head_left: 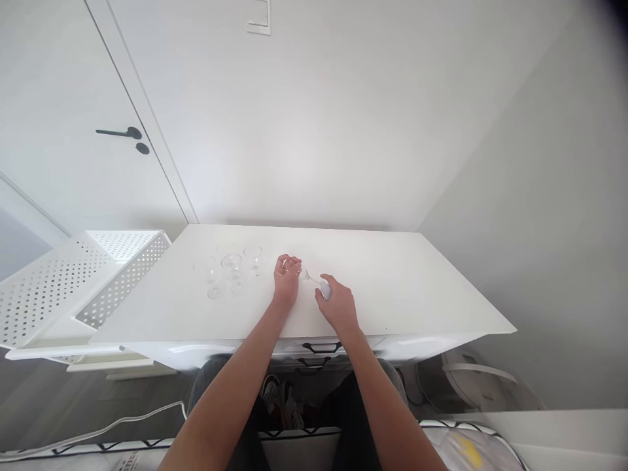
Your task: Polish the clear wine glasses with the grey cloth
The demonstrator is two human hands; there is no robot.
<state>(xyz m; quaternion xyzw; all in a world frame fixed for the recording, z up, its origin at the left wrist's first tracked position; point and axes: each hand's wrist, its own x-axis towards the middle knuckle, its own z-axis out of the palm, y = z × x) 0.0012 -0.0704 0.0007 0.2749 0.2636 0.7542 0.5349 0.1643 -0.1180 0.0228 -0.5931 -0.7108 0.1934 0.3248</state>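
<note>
A clear stemmed glass (308,276) lies on its side between my hands, low over the white top. My left hand (286,281) has its fingers curled around the bowl end, which is mostly hidden. At the other end, my right hand (337,302) grips a pale, bluish round part (326,290) that looks like the foot of the glass, thumb on one side and fingers on the other. To the left of my hands, several more clear stemmed glasses stand close together, among them a front glass (214,291) and one at the right (253,255). Their outlines are faint.
The white dresser top (392,281) reaches back to the wall, with dark drawer handles (321,347) at its front. A white perforated cart (44,294) stands at the left, near a door with a dark handle (118,133). A white cable (122,420) runs across the lower left.
</note>
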